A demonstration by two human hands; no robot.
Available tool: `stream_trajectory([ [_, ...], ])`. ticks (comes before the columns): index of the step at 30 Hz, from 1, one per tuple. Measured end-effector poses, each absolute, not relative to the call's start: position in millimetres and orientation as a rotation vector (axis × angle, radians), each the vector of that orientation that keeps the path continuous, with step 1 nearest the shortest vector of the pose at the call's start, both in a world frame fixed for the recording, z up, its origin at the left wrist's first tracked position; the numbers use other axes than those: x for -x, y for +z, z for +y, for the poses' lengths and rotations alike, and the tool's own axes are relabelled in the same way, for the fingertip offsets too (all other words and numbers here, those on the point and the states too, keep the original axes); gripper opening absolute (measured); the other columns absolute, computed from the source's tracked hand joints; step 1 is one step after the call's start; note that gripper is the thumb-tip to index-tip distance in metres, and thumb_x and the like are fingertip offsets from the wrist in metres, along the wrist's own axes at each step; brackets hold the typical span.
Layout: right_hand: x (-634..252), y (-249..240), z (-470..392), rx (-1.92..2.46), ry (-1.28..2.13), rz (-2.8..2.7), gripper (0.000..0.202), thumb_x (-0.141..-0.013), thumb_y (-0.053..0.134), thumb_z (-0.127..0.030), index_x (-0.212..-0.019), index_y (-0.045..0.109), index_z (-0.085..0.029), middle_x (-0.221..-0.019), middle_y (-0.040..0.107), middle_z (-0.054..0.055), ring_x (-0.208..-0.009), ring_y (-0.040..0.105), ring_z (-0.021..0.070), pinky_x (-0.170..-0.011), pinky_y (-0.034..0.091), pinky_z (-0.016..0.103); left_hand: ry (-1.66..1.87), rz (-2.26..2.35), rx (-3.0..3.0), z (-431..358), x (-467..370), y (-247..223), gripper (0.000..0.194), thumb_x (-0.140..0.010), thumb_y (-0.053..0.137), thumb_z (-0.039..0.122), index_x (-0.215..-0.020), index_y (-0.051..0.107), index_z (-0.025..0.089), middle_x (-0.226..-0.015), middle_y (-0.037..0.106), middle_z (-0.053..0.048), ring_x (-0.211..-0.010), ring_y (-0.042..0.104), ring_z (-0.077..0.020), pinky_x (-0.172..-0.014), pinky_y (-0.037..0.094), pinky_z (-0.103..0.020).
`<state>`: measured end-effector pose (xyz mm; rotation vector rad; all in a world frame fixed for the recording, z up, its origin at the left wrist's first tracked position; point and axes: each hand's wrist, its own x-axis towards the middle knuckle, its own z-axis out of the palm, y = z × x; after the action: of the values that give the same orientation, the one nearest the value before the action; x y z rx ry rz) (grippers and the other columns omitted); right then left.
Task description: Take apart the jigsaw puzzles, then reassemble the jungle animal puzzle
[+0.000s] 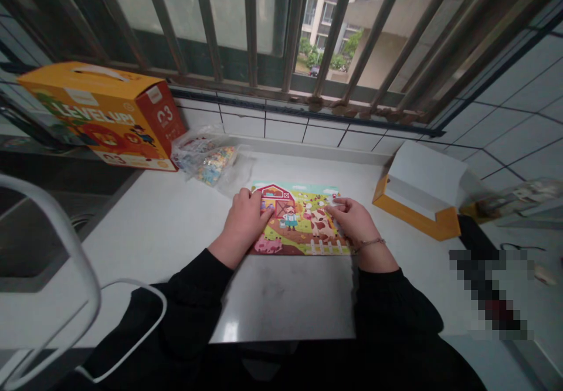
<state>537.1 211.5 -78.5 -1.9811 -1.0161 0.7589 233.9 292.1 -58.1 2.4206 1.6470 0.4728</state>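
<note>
A rectangular farm picture board (303, 227) lies flat on the counter, printed with a red barn, a farmer figure, a spotted cow, a pink pig and a white fence. Whether it is cut into jigsaw pieces is too fine to make out. My left hand (247, 220) grips its left edge, fingers bent and thumb over the barn side. At the right edge, my right hand (355, 222) closes on the board beside the cow, with thumb and forefinger at the upper right part. Parts of both side edges are hidden beneath my hands.
An orange "LEVEL UP!" carton (109, 118) stands at the back left beside a sink (26, 250). Clear plastic bags with colourful pieces (215, 163) lie against it. An open white-and-orange box (417, 194) sits at right. A white curved frame (83, 262) rises at front left.
</note>
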Motion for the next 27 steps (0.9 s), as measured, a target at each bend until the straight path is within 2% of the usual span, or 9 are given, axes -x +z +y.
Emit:
stream_trajectory([
  [3, -529, -78, 212, 1.824, 0.852, -0.956, 0.060, -0.080, 0.086, -0.048, -0.129, 0.067, -0.020, -0.098, 0.081, 0.007, -0.075, 0.077, 0.0215, -0.060, 0.057, 0.030, 0.503, 1.523, -2.526, 284, -244, -59, 0.041, -0.101, 0.069, 0.047, -0.132, 0.071, 0.019, -0.143, 0.062, -0.022, -0.135, 0.057, -0.0419, -0.116, 0.047, -0.059],
  [6, -521, -80, 213, 1.749, 0.875, -0.947, 0.070, -0.078, 0.089, -0.048, -0.136, 0.062, -0.021, -0.106, 0.079, 0.006, -0.080, 0.078, 0.0221, -0.065, 0.062, 0.031, 0.470, 1.229, -2.638, 278, -252, -66, 0.043, -0.101, 0.069, 0.044, -0.142, 0.069, 0.027, -0.165, 0.054, -0.015, -0.154, 0.045, -0.0403, -0.129, 0.033, -0.063],
  [8, -515, -82, 215, 1.808, 0.831, -0.996, 0.076, -0.075, 0.091, -0.046, -0.140, 0.059, -0.021, -0.108, 0.078, 0.006, -0.083, 0.078, 0.0219, -0.069, 0.063, 0.032, 0.375, 1.080, -2.669, 274, -257, -72, 0.050, -0.102, 0.068, 0.045, -0.150, 0.065, 0.031, -0.170, 0.050, -0.013, -0.160, 0.041, -0.0396, -0.132, 0.029, -0.064],
  [11, -506, -83, 219, 1.906, 0.749, -1.156, 0.075, -0.076, 0.092, -0.042, -0.140, 0.059, -0.020, -0.102, 0.079, 0.004, -0.087, 0.079, 0.0211, -0.074, 0.063, 0.032, 0.296, 1.006, -2.683, 270, -261, -78, 0.055, -0.106, 0.061, 0.053, -0.156, 0.060, 0.031, -0.172, 0.049, -0.014, -0.162, 0.039, -0.0414, -0.132, 0.025, -0.070],
  [14, -498, -80, 220, 1.893, 0.765, -1.261, 0.062, -0.081, 0.088, -0.039, -0.134, 0.062, -0.021, -0.093, 0.078, 0.002, -0.075, 0.076, 0.0186, -0.068, 0.060, 0.031, 0.302, 1.007, -2.693, 268, -263, -79, 0.059, -0.109, 0.052, 0.060, -0.157, 0.060, 0.028, -0.173, 0.048, -0.017, -0.163, 0.038, -0.0429, -0.132, 0.024, -0.071],
  [17, -496, -75, 219, 1.771, 0.832, -1.244, 0.054, -0.081, 0.086, -0.040, -0.128, 0.066, -0.023, -0.089, 0.077, 0.000, -0.070, 0.073, 0.0176, -0.064, 0.059, 0.029, 0.323, 1.001, -2.666, 268, -263, -77, 0.059, -0.109, 0.052, 0.061, -0.157, 0.060, 0.027, -0.173, 0.047, -0.017, -0.162, 0.040, -0.0424, -0.132, 0.024, -0.071],
  [22, -503, -65, 214, 1.438, 0.932, -0.971, 0.067, -0.075, 0.091, -0.050, -0.130, 0.062, -0.025, -0.090, 0.076, -0.001, -0.076, 0.074, 0.0188, -0.069, 0.060, 0.030, 0.309, 1.016, -2.601, 271, -262, -76, 0.068, -0.103, 0.063, 0.052, -0.163, 0.052, 0.022, -0.174, 0.047, -0.018, -0.163, 0.040, -0.0400, -0.135, 0.023, -0.066],
  [25, -507, -64, 214, 1.331, 0.885, -0.876, 0.071, -0.078, 0.087, -0.057, -0.137, 0.057, -0.028, -0.099, 0.076, 0.001, -0.087, 0.075, 0.0213, -0.079, 0.063, 0.035, 0.309, 1.021, -2.582, 273, -262, -77, 0.072, -0.102, 0.064, 0.052, -0.164, 0.051, 0.019, -0.174, 0.046, -0.020, -0.164, 0.037, -0.0404, -0.136, 0.022, -0.066],
  [27, -510, -67, 215, 1.406, 0.822, -0.961, 0.070, -0.081, 0.083, -0.058, -0.137, 0.057, -0.026, -0.103, 0.076, 0.003, -0.090, 0.074, 0.0222, -0.084, 0.063, 0.037, 0.313, 1.028, -2.575, 273, -262, -78, 0.073, -0.101, 0.065, 0.052, -0.164, 0.050, 0.017, -0.174, 0.045, -0.020, -0.165, 0.037, -0.0399, -0.137, 0.020, -0.066],
])
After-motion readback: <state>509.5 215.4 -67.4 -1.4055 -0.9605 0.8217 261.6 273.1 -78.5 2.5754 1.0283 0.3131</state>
